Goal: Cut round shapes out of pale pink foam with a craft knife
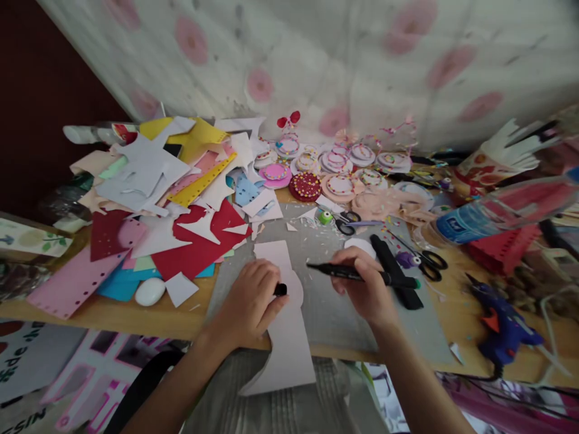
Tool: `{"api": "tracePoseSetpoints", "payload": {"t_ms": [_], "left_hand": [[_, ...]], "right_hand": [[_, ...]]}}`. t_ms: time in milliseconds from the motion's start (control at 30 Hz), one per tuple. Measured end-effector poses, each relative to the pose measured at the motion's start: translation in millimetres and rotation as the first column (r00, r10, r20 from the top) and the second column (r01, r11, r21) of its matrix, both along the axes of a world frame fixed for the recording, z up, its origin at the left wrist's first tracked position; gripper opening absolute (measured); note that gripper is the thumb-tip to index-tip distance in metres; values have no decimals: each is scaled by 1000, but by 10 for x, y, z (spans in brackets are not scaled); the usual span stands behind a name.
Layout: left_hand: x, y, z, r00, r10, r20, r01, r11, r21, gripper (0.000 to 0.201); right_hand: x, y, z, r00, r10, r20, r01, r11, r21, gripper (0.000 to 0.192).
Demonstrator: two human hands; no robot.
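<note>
A black marker pen [348, 273] lies level in the right hand [362, 286], its tip pointing left over the grey cutting mat [325, 301]; the right hand's grip is pinched around the pen's barrel. The pen's small black cap [281, 289] sits pinched at the fingertips of the left hand [248, 301], which rests on a pale pink cut sheet of craft foam [284, 325]. That sheet lies on the mat and hangs over the near edge of the wooden bench [113, 313].

Left of the hands spreads a heap of foam offcuts [172, 187] in red, white, yellow, pink and blue, with a white egg-shaped piece [150, 291] at its near edge. Behind the mat stand rows of round decorated foam pieces [335, 169] with beaded rims. Two black-handled scissors [427, 262] lie just right of the right hand, and a blue glue gun [502, 325] rests well to the right near the bench edge. A clear plastic bottle with a blue label [488, 214] lies on its side behind them.
</note>
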State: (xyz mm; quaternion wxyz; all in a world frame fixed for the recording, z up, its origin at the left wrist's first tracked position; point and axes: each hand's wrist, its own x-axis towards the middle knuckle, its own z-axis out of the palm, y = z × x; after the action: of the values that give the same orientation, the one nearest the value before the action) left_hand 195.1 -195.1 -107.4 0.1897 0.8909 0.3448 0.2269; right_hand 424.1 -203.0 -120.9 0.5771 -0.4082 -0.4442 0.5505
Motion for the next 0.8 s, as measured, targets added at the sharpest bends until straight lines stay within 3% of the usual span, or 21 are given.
{"api": "tracePoseSetpoints", "payload": {"t_ms": [267,367,567,800], "left_hand": [[238,-122,232,992,-122,-13,123,985,117,23],[314,-181,284,978,-190,-81,200,970,137,29],[426,-290,327,939,-196,-281,278,916,289,35],[448,-320,371,880,-224,-419,382,858,343,36]], "right_hand": [[35,-369,230,969,175,174,-166,984,-67,30],[-67,-444,219,978,196,75,-184,972,-146,29],[-364,-607,126,968,-118,-222,65,971,-232,27],[-519,-662,168,898,-244,-366,135,945,-299,24]]}}
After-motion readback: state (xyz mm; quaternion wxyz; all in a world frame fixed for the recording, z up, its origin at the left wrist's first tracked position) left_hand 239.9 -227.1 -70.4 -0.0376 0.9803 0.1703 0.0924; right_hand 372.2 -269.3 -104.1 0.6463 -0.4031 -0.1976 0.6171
